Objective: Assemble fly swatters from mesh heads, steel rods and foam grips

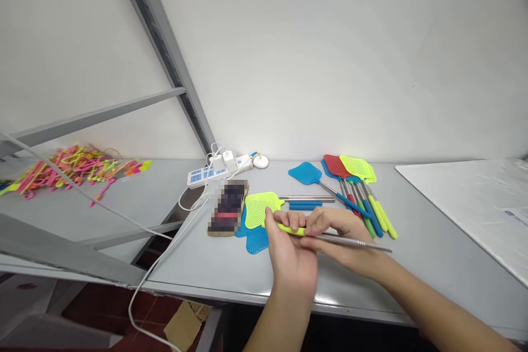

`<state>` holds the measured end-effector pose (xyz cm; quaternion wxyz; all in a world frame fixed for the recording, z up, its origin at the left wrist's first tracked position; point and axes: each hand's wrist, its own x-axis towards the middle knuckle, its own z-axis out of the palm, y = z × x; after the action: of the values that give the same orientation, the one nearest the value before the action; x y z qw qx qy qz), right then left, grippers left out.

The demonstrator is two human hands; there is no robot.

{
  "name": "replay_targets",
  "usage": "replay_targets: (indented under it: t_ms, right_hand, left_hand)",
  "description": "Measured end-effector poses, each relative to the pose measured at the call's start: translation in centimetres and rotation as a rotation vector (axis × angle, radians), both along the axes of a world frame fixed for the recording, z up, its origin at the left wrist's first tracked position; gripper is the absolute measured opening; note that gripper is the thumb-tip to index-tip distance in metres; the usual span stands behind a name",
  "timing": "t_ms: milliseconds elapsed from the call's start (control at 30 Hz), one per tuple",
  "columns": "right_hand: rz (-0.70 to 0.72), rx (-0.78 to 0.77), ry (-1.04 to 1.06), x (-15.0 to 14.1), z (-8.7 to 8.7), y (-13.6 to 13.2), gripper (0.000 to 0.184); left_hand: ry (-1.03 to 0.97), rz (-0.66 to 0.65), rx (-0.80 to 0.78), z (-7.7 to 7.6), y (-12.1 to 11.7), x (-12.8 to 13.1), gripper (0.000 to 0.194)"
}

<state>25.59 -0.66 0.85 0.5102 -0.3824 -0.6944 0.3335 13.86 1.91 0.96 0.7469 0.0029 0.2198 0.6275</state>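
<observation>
My left hand (291, 256) is closed around the yellow-green grip (293, 229) of a telescopic fly swatter handle. Its bare metal rod (355, 241) points to the right. Where grip and rod meet, my right hand (344, 228) pinches the handle between thumb and fingers. Just behind my left hand lies a yellow-green perforated swatter head (264, 209), with blue swatter heads (256, 239) partly under it. Farther back are loose handles with blue grips (305, 205) and metal rods, partly hidden by my hands.
A pile of assembled fly swatters (373, 206) lies right of my hands, beside a single blue swatter (305, 173). A blurred-out phone-like object (226, 209) and a power strip (198, 177) with white cables are left. A white sheet (466, 192) covers the right; colourful strips (78, 170) lie far left.
</observation>
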Motion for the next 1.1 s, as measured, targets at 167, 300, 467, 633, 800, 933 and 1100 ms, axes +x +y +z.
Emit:
replay_targets:
  t_ms: [167,300,467,633,800,933,1100]
  right_hand:
    - [0.064,-0.307,0.212,0.5,-0.5,0.8,0.030]
    - [-0.123,-0.289,0.082,1.1,-0.1,0.3,0.030]
    - [-0.072,-0.138,-0.511,-0.7,-0.2,-0.6,0.019]
    - [-0.091,-0.110,-0.743,-1.2,-1.0,-0.6,0.027]
    - [-0.074,0.002,-0.871,-0.1,-0.7,0.6,0.023]
    - [-0.058,0.109,-0.916,0.0,-0.6,1.5,0.026]
    - [-0.042,0.186,-0.864,-0.3,-1.5,1.8,0.024]
  left_hand:
    - [0.044,0.078,0.093,0.1,1.2,-1.4,0.045]
    - [0.076,0.206,0.161,0.3,2.5,-3.8,0.049]
    - [0.112,0.173,0.270,0.6,2.4,-5.6,0.040]
    - [0.090,0.156,0.265,1.0,3.1,-8.6,0.027]
    - [0.445,0.206,0.312,0.3,4.0,-10.1,0.024]
    - [0.879,0.104,0.376,-0.2,3.4,-9.2,0.028]
    - [1.000,0.073,0.416,-1.2,3.0,-8.1,0.033]
